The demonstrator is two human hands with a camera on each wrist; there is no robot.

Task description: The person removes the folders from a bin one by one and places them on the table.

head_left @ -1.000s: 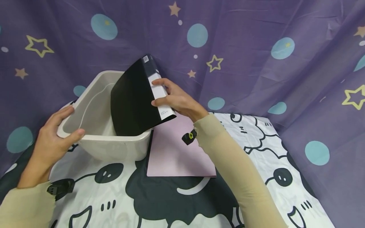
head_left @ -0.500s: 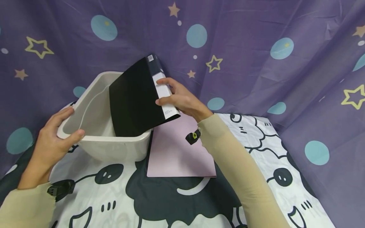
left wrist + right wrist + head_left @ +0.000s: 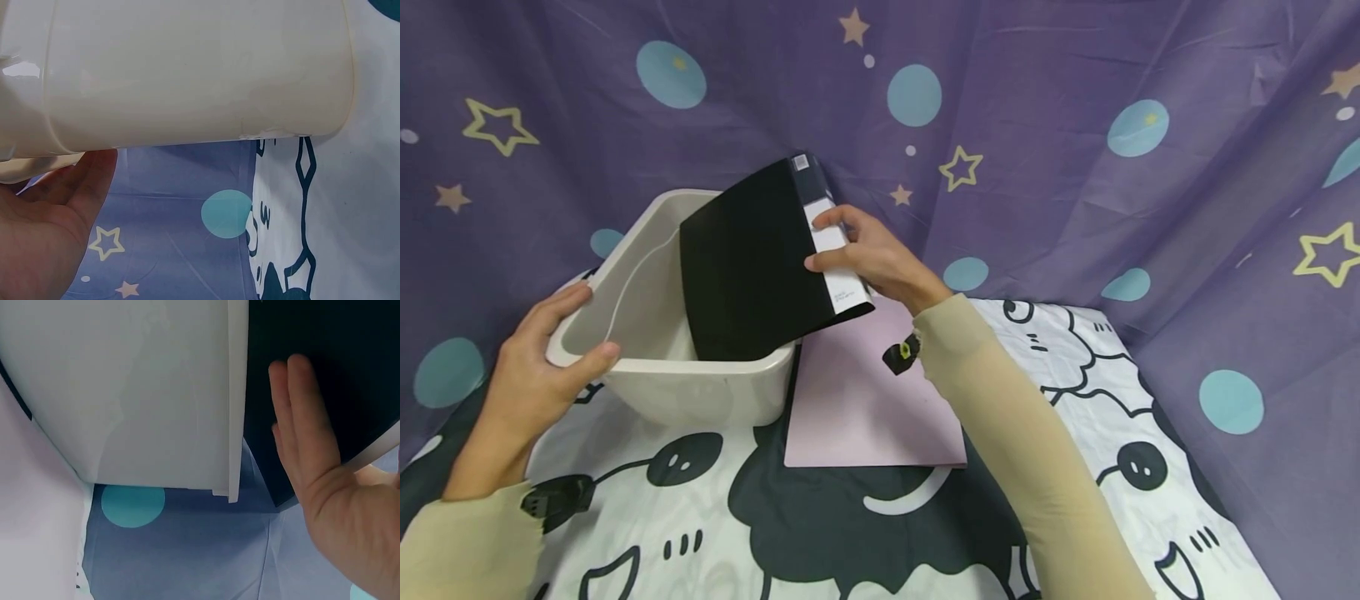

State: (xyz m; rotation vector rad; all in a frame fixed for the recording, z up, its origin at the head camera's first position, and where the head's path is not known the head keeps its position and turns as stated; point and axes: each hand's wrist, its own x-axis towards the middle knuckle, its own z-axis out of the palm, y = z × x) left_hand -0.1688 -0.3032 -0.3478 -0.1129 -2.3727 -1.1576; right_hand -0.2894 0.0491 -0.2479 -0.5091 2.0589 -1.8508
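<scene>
A black file folder point(image 3: 745, 267) with a white spine label leans tilted in the white plastic bin point(image 3: 700, 396), its spine end sticking out over the right rim. My right hand point(image 3: 880, 254) holds the spine, thumb on the front cover. In the right wrist view its straight fingers point(image 3: 306, 419) lie along the folder's other cover. At the bin's left front corner, my left hand point(image 3: 538, 367) grips the rim with the thumb over the edge. The left wrist view shows the bin's outer wall point(image 3: 187, 75) above that hand. The folder's lower part is hidden inside the bin.
A pink folder point(image 3: 868, 408) lies flat right of the bin, partly under my right arm. Beneath is a white cloth point(image 3: 820, 583) with black cartoon drawings. A purple curtain point(image 3: 1022, 200) with stars and blue dots hangs close behind and at the right.
The black folder has shifted slightly right and tipped a little lower, the right hand moving with it. The left hand and the bin stay in place.
</scene>
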